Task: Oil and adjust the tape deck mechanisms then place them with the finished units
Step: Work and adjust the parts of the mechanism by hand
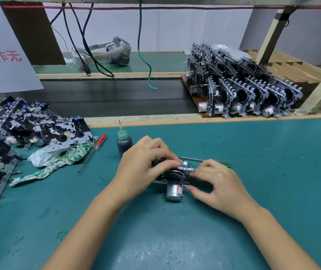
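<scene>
Green worktop (253, 172) carries, at the far left, a heap of metal parts (19, 129), then a screwdriver (100, 142) and an oil bottle (124, 142). Left hand (142, 166) and right hand (220, 186) both grip the tape mechanism (172, 178) at the middle. Finished units (241, 84) stand at the back right.

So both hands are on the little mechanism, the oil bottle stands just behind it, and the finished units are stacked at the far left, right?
Not quite: the head view shows the finished units stacked at the far right. Both the left hand and right hand are on the mechanism, with the oil bottle just behind.
</scene>
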Action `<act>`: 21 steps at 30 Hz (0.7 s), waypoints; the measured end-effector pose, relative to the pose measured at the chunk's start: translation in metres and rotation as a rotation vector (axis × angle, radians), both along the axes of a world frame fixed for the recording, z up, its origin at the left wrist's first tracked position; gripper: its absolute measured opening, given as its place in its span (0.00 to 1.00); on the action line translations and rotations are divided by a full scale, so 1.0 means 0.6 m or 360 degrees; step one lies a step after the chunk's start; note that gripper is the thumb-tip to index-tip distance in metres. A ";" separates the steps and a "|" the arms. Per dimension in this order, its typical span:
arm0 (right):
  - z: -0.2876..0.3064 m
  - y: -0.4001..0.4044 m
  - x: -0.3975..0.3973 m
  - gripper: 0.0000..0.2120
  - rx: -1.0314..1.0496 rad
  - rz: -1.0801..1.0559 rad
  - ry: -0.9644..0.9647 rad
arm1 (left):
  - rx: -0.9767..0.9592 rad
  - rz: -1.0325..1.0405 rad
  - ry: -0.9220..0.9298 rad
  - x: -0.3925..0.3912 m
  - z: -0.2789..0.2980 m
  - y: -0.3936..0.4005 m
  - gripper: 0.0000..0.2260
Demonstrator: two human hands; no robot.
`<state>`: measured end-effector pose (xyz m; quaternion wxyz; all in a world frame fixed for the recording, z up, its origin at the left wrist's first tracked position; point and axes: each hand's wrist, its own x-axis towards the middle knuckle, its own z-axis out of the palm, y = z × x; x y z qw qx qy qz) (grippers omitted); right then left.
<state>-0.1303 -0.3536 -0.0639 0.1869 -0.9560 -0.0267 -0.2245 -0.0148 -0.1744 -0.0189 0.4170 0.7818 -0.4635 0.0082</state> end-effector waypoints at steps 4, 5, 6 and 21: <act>0.000 -0.001 -0.004 0.10 -0.0008 -0.0025 -0.0023 | -0.0013 -0.0017 0.0014 -0.001 0.002 0.001 0.04; 0.000 0.000 -0.004 0.09 -0.0017 -0.0033 -0.0029 | -0.0013 -0.0020 0.0013 -0.002 0.002 0.002 0.04; 0.001 0.000 -0.003 0.08 -0.0031 -0.0035 -0.0024 | -0.0008 -0.0016 0.0007 -0.002 0.002 0.001 0.04; 0.007 0.004 -0.006 0.12 -0.0027 -0.0080 0.0082 | 0.0017 0.0030 -0.0016 0.002 -0.003 -0.001 0.06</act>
